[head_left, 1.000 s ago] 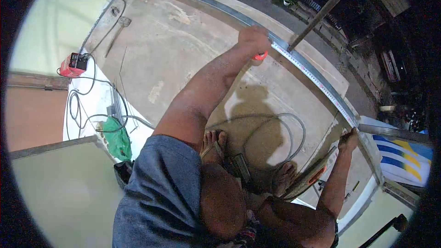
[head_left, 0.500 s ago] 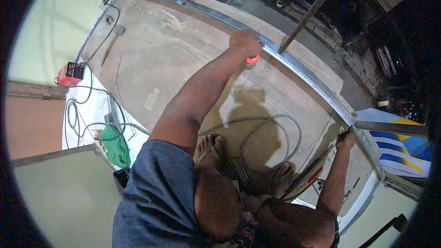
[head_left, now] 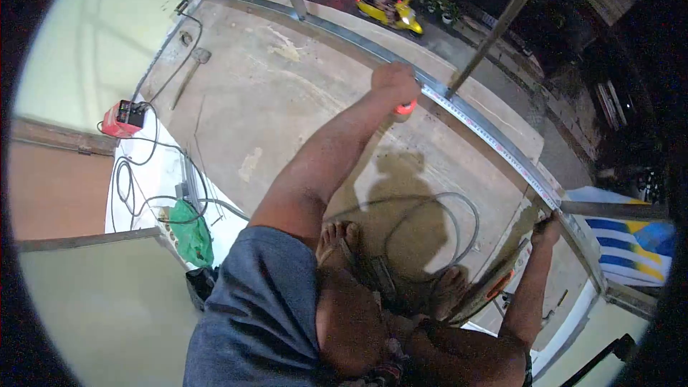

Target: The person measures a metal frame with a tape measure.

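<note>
A tape measure with a red case is in my left hand, which is closed around it over the metal rail. Its pulled-out white blade lies along the metal rail, passing the foot of an upright post. At the blade's far end, by the corner of the frame, my right hand has its fingers closed at the blade's tip and the rail. The exact grip of those fingers is partly hidden.
A hammer lies on the floor board. At left stand a red welding machine with black cables and a green bag. A cable loop lies before my feet. Upright posts rise from the rail; a road lies below.
The view has shifted slightly, so the scene sits a little lower and to the right. Both hands keep their places on the tape and rail. The yellow scooter on the road has moved right.
</note>
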A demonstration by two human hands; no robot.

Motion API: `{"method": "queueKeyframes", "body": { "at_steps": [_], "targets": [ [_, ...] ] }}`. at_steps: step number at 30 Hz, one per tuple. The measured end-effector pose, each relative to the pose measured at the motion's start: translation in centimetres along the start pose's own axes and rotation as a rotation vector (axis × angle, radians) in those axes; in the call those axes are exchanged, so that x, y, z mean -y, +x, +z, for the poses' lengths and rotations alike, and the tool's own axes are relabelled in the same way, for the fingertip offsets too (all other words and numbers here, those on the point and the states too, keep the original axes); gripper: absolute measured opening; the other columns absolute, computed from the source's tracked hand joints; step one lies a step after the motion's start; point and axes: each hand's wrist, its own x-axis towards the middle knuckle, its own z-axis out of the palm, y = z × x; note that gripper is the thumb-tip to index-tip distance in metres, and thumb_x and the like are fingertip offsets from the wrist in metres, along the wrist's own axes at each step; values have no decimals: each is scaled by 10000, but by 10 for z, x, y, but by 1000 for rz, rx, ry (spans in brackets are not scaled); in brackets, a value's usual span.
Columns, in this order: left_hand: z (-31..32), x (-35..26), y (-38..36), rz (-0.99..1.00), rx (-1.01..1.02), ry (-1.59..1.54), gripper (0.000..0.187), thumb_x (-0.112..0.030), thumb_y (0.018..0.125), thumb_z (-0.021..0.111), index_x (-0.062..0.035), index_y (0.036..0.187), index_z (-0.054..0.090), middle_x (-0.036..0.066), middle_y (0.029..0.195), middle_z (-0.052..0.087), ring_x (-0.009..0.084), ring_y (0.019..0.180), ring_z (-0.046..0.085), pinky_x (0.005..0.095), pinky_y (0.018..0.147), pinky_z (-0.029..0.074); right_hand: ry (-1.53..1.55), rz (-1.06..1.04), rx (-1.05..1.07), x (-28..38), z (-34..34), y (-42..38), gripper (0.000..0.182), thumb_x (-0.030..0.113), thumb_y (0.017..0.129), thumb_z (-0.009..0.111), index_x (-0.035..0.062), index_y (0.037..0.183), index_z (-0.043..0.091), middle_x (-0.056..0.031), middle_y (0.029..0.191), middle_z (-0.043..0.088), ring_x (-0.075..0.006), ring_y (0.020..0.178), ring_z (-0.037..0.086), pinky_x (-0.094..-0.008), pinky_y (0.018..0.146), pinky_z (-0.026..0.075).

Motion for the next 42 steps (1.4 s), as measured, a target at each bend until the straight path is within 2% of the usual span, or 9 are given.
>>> {"method": "queueKeyframes", "body": {
  "at_steps": [2, 13, 16, 25, 28, 31, 33, 40, 42],
  "targets": [
    [10, 5, 6, 42, -11, 33, 367, -314, 800, 580, -98, 1065, 712, 140, 1176, 662, 293, 1115, 627, 406, 943, 496, -239, -16, 97, -2, -29, 28, 304, 265, 989, 494, 45, 1183, 571, -56, 996, 568, -187, 850, 538, -356, 671, 466],
    [-11, -5, -15, 59, -41, 71, 368, -257, 803, 559, -100, 1108, 692, 126, 1191, 652, 264, 1113, 623, 390, 940, 495, -130, -45, -85, 3, 3, 4, 288, 354, 987, 513, 91, 1077, 588, -28, 775, 486, -173, 643, 479, -327, 542, 404],
    [-13, -5, -13, 46, 37, 65, 366, -258, 811, 547, -92, 1102, 696, 123, 1203, 649, 257, 1131, 613, 385, 946, 493, -83, 17, 31, -1, -8, 14, 265, 360, 984, 517, 115, 1042, 598, -7, 738, 483, -146, 594, 448, -309, 506, 371],
    [-5, -2, -10, 56, -35, 68, 373, -277, 818, 548, -97, 1108, 699, 129, 1169, 666, 269, 1095, 638, 396, 939, 497, -87, -18, -23, 3, -1, 4, 237, 347, 975, 545, 120, 923, 590, 11, 682, 474, -149, 555, 463, -321, 489, 377],
    [0, -1, -6, 40, -2, 60, 382, -279, 814, 549, -95, 1115, 695, 134, 1171, 666, 268, 1113, 632, 402, 941, 497, -82, 7, -20, 2, -5, 8, 238, 328, 973, 555, 94, 979, 602, 10, 697, 484, -146, 587, 484, -320, 511, 400],
    [3, 2, -6, 93, -132, 96, 384, -280, 813, 545, -89, 1112, 692, 138, 1162, 667, 271, 1109, 633, 402, 933, 503, -109, -39, -49, 1, -5, 8, 237, 301, 979, 549, 75, 1031, 596, 4, 732, 500, -145, 625, 496, -312, 532, 413],
    [-11, -4, -13, 67, 7, 54, 380, -275, 816, 539, -82, 1106, 689, 143, 1152, 664, 277, 1091, 639, 401, 921, 509, -16, 12, -13, 2, -5, 12, 228, 279, 978, 552, 81, 1086, 586, -16, 793, 521, -162, 681, 513, -330, 559, 425],
    [-1, -1, -8, 61, -54, 21, 368, -274, 807, 549, -80, 1078, 705, 160, 1142, 668, 289, 1088, 638, 407, 918, 510, -62, 28, -62, -11, -31, 42, 296, 310, 979, 541, 89, 1174, 576, -39, 908, 559, -183, 822, 512, -357, 635, 429],
    [-4, -2, -8, 34, -13, 23, 363, -274, 801, 558, -79, 1067, 710, 158, 1144, 668, 288, 1091, 636, 401, 925, 505, -429, -219, 189, -30, -68, 88, 308, 325, 980, 538, 87, 1172, 577, -37, 920, 569, -177, 797, 512, -342, 618, 415]
  ]
}}
